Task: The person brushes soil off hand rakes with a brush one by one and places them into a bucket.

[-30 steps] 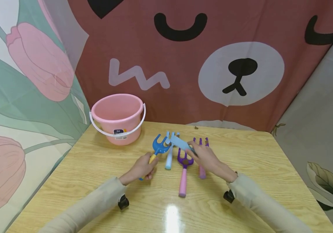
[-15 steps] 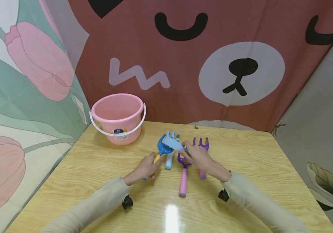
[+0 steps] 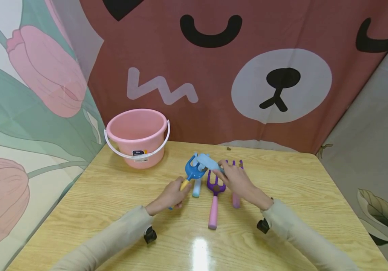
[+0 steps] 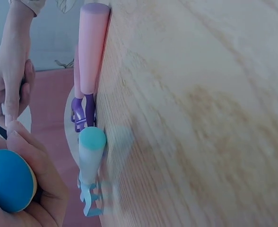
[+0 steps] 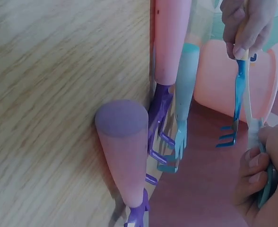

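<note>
My left hand [image 3: 171,194] grips the yellow handle of a blue toy garden fork [image 3: 192,173], its tines pointing away from me above the table. In my right hand [image 3: 239,182] is a light blue brush [image 3: 208,162], whose front end overlaps the fork's tines in the head view. A brown smudge shows on the fork near the brush. Below them lies a light blue hand rake [image 3: 196,189], partly covered in the head view. Beside it rests a purple fork with a pink handle [image 3: 213,211], brown-stained on its head. A purple rake [image 5: 125,151] lies under my right hand.
A pink bucket [image 3: 146,146] with a white handle stands at the table's back left. The wooden table [image 3: 282,241] ends at a bear-print curtain [image 3: 214,82]. A small brown crumb [image 3: 229,148] lies near the back edge.
My left hand has carried the blue fork a little to the right. The brush in my right hand has shifted left over the tines, then back right.
</note>
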`<state>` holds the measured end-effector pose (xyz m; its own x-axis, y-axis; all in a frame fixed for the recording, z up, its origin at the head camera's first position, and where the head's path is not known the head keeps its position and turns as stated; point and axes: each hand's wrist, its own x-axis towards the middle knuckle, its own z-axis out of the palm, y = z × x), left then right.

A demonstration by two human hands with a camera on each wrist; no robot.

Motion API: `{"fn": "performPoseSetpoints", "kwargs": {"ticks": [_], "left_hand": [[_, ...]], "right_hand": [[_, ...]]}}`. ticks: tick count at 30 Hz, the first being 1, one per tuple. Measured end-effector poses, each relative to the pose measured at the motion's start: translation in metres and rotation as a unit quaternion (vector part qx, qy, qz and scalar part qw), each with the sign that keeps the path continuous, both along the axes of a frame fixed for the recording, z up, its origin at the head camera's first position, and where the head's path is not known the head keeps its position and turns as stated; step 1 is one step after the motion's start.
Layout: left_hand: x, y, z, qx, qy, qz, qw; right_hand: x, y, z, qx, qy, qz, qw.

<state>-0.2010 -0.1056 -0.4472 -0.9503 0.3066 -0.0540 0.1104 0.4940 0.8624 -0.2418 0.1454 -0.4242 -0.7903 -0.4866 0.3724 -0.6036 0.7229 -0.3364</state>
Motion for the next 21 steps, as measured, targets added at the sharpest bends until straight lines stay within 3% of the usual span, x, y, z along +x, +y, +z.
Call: {"fn": "performPoseSetpoints", "kwargs": {"ticks": [8,14,21], "left_hand": [[-0.0026,-0.0028,0.0004,0.004,-0.004,-0.007,1.0000],[-0.0031,-0.0041,0.0008,0.012,-0.010,-0.016,0.9998],[-0.0046,-0.0058,-0.0008,0.014,-0.002,-0.004,0.9999]], "right_hand": [[0.0026,0.0060,-0.0014,0.027,-0.010,0.030,0.999],[0.0019,0.0089,-0.0021,0.043,-0.016,0.010,0.999],[-0.0016,0.0104,0.0024,0.025,0.012,-0.006,1.000]]}}
